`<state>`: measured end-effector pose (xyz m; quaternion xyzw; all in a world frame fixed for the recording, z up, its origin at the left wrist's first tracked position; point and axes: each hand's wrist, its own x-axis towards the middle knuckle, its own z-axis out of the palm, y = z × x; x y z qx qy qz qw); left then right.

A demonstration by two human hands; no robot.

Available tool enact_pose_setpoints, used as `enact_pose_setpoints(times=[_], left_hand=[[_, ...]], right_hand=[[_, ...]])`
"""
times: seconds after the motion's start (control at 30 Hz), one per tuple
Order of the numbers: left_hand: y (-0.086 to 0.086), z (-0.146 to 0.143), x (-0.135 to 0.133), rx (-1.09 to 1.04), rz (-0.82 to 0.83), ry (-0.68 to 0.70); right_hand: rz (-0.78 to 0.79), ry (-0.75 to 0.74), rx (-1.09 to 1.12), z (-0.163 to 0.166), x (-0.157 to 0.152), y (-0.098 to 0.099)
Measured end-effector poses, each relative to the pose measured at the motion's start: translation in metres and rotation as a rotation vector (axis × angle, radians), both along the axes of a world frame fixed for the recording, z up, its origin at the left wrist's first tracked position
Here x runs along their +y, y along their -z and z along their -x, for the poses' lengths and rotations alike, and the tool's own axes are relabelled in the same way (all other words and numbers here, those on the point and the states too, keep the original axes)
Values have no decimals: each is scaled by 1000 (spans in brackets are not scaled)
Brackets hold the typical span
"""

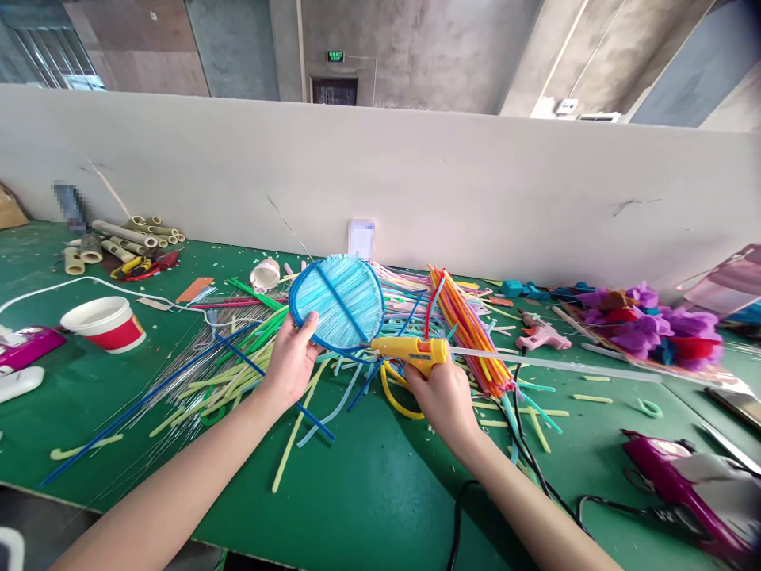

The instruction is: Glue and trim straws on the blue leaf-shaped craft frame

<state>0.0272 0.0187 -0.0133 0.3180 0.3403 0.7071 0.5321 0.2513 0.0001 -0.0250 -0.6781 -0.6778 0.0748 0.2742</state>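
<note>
My left hand (296,357) grips the lower left edge of a round light-blue disc (333,305), made of pipe cleaners with a darker blue rim and a dark blue strip across its face. A yellow hot glue gun (410,349) is held in my right hand (445,400), its nozzle at the disc's lower right edge. A long clear glue stick (552,363) sticks out of the gun's back. Beneath both hands lie loose pipe cleaners (250,373) in green, yellow and blue. An orange bundle of pipe cleaners (476,341) rests just beyond the gun.
On the green table (357,507) stand a paper cup (107,323) and bamboo pieces (136,236) at left. To the right are a pink glue gun (542,331), purple fluffy pieces (654,325) and a magenta power strip (671,476) with black cables. A pale partition (416,174) runs behind.
</note>
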Motion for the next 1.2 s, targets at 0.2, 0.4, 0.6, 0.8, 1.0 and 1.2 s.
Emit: enact_pose_setpoints(times=[0.2,0.4,0.6,0.8,1.0,1.2], left_hand=[[1,0,1,-10,10,-10],[1,-2,0,-11,35,5],[2,-3,-1,4,27,34],[4,-4,0,14,28,42],[2,-5,-1,11,39,36],[1,-4,-1,19,30,31]], right_hand=[[-42,10,50,-3,1,1],[-59,10,49,-2,0,-3],[-16,2,-11,3,1,-4],[11,11,-52,3,2,-4],[-64,-31,-27,1,2,-1],[-207,-89,-6,1,4,5]])
